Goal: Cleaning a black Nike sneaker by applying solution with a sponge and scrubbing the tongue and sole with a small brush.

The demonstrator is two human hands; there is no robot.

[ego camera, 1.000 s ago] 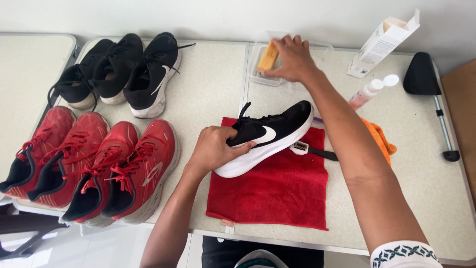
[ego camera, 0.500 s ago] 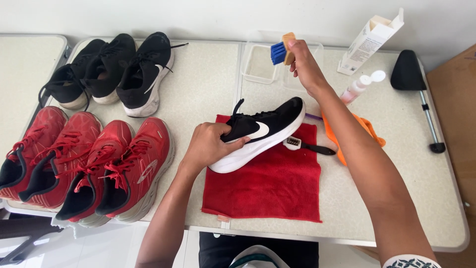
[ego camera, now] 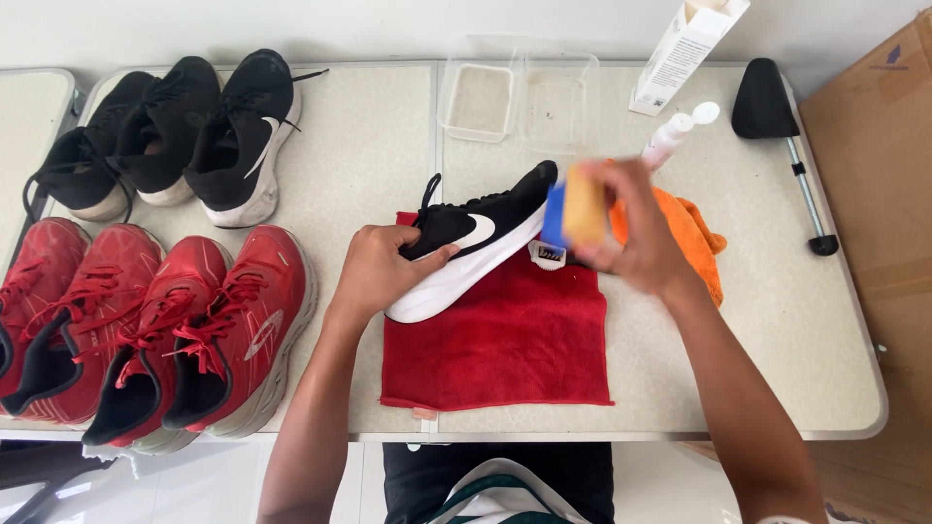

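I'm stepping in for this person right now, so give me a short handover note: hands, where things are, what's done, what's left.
Left hand grips the black shoe at its collar, steadying it on the red towel.
Right hand holds a wooden brush with blue bristles, blurred, at the shoe's toe.
Two clear tubs, a spray bottle and an orange cloth lie behind the shoe.
Done: brush in hand, shoe placed.
Left: scrubbing looks barely begun; three black shoes and four red shoes wait at the left.
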